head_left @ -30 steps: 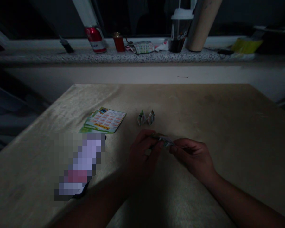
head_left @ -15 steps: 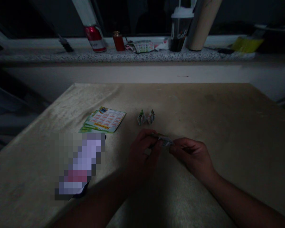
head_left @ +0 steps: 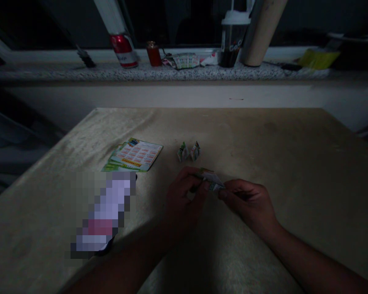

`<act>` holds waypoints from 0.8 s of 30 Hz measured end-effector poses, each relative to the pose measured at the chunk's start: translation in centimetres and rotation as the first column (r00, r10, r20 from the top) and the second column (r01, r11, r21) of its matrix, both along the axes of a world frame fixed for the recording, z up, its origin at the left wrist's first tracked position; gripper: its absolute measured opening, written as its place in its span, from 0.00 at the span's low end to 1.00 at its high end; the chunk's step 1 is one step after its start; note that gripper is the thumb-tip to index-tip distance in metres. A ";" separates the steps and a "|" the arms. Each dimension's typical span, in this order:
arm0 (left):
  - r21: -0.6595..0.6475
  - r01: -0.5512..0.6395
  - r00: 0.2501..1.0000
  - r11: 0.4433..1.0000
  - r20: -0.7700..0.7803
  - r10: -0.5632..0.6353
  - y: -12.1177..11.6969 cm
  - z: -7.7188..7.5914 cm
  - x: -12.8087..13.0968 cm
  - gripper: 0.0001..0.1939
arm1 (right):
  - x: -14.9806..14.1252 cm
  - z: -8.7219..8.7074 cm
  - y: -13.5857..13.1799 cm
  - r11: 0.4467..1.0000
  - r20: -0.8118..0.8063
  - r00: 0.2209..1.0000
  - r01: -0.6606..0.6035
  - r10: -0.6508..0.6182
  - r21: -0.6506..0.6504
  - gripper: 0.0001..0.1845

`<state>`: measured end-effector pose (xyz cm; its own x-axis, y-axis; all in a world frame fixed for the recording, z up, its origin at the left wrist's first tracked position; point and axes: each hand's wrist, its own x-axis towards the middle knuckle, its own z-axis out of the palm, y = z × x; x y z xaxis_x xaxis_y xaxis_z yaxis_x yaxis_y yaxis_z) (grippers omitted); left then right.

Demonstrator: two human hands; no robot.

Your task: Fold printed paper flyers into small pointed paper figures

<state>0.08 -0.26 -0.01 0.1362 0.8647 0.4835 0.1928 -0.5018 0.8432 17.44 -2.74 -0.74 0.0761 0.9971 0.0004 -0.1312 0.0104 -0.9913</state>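
Over the tabletop (head_left: 279, 143), nearer us than the two small folded papers (head_left: 195, 152), we pinch the printed paper (head_left: 214, 179) between nearly closed left fingers (head_left: 187, 174) and right fingers (head_left: 234, 197), a light, even grip seeming best for neat creases without tearing its corners.

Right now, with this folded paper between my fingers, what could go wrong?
The folded paper is pinched by both your left hand and right hand, so a hard pull might tear it. The small folded pieces sit just beyond your left hand, so a forward nudge could knock them. The light is dim, so a crease might easily end up crooked.
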 end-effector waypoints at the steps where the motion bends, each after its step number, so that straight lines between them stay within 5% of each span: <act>1: 0.000 -0.001 1.000 1.000 0.004 0.001 0.0 0.0 0.0 0.07 | 0.0 0.0 0.0 1.000 0.002 1.000 -0.001 0.001 0.004 0.04; 24: 0.044 -0.029 0.998 0.999 -0.056 0.032 -0.3 0.0 0.0 0.07 | 0.1 0.0 0.1 1.000 0.021 1.000 -0.012 0.013 -0.026 0.08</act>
<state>0.10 -0.52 0.02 0.1387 0.8474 0.5125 0.2558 -0.5306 0.8081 17.51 -2.62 -0.69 0.0638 0.9977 -0.0234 -0.1097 -0.0163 -0.9938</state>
